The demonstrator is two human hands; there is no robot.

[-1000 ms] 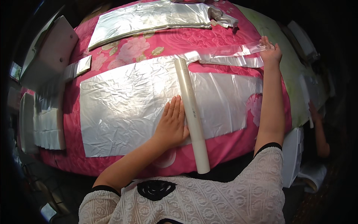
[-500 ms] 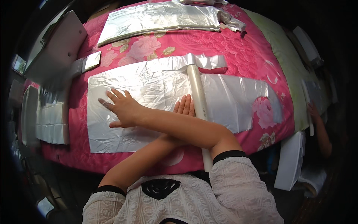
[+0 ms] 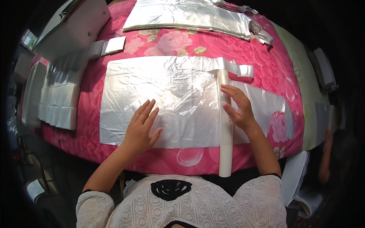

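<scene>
Plastic film [image 3: 123, 91], silvery and creased, lies spread beneath your left hand [image 3: 142, 127], whose fingers fan out and hold nothing; contact is hard to tell. Your right hand [image 3: 240, 106] is loosely curved, thumb well apart from the fingers, closed on nothing, its fingertips over the pale tube [image 3: 225, 148]; touch there is unclear too. That tube lies crosswise on the film, probably as a weight or straight guide. Around it, the pink floral cover [image 3: 89, 102] gives you a broad surface. Beyond, stacked silvery sheets [image 3: 182, 17] lie apart, perhaps to free your space.
</scene>
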